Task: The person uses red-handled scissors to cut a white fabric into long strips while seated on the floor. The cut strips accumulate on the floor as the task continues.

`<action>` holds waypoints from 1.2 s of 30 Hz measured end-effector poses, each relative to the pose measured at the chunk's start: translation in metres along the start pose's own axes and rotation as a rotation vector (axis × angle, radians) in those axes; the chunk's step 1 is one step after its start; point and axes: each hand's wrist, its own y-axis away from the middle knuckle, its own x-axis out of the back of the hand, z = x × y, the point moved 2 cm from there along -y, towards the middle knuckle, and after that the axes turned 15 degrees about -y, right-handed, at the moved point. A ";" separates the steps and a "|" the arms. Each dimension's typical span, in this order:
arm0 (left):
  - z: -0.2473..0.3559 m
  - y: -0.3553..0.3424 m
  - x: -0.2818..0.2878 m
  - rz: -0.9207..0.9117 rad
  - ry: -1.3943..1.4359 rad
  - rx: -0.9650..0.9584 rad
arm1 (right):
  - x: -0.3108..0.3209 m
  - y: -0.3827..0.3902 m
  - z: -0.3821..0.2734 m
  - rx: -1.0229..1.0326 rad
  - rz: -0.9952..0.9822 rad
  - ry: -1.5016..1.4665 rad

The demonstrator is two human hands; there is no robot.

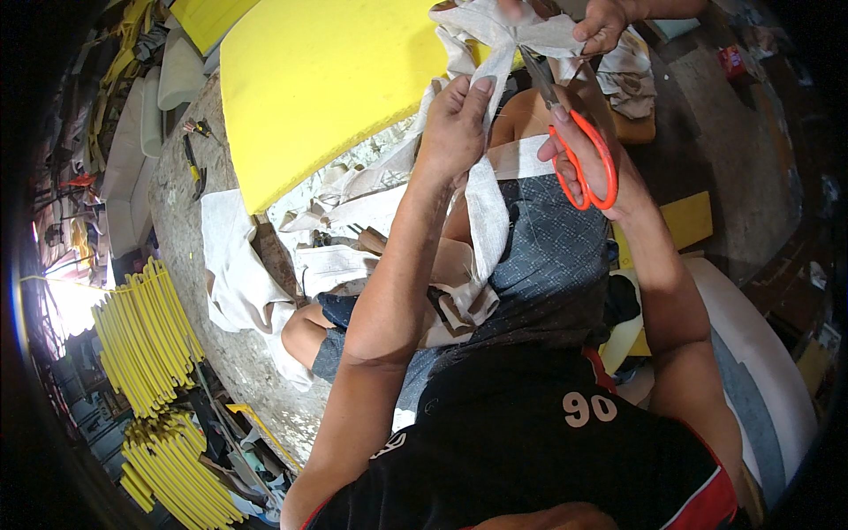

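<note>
In the head view, a long, off-white strip of woven cloth (485, 208) is pinched between the thumb and bent fingers of the left hand (458, 124), above the person's lap; its lower length is draped over dark grey patterned shorts (552, 256). A pair of scissors with orange loop handles and metal blades (606, 152) is gripped by the right hand (579, 155), and the tips are pointed at the upper cloth; how wide the blades are parted cannot be told. That upper part is also held by a co-worker's hand (603, 28). The step in hand is judged to be trimming; for the next move, the cloth would need to be held taut and the co-worker's fingers cleared by the blades. The strip looks soft, creased and uneven along its edges.
</note>
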 end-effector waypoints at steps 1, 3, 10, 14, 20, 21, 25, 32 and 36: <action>0.000 0.000 -0.001 -0.003 -0.003 -0.007 | 0.003 -0.002 0.003 -0.014 0.002 0.004; 0.000 -0.001 -0.001 -0.007 -0.009 -0.022 | 0.009 -0.010 0.011 -0.043 0.007 0.011; 0.001 0.001 -0.002 0.021 -0.017 -0.010 | -0.005 -0.007 -0.003 0.070 -0.042 -0.024; 0.002 0.002 0.000 -0.007 -0.031 0.011 | -0.002 -0.007 0.001 0.056 -0.036 -0.018; 0.004 0.003 0.002 -0.014 -0.051 0.008 | 0.004 -0.011 0.011 0.047 -0.024 -0.082; 0.004 0.003 0.002 -0.016 -0.058 0.008 | 0.006 -0.012 0.013 0.036 -0.030 -0.078; 0.005 0.005 0.003 -0.010 -0.098 0.005 | -0.005 -0.002 -0.001 0.130 -0.031 -0.082; 0.002 0.006 0.005 -0.018 -0.087 -0.030 | -0.002 0.006 -0.001 0.051 0.021 -0.020; 0.000 0.008 0.019 -0.035 -0.044 0.034 | 0.009 0.013 0.004 -0.006 0.003 0.104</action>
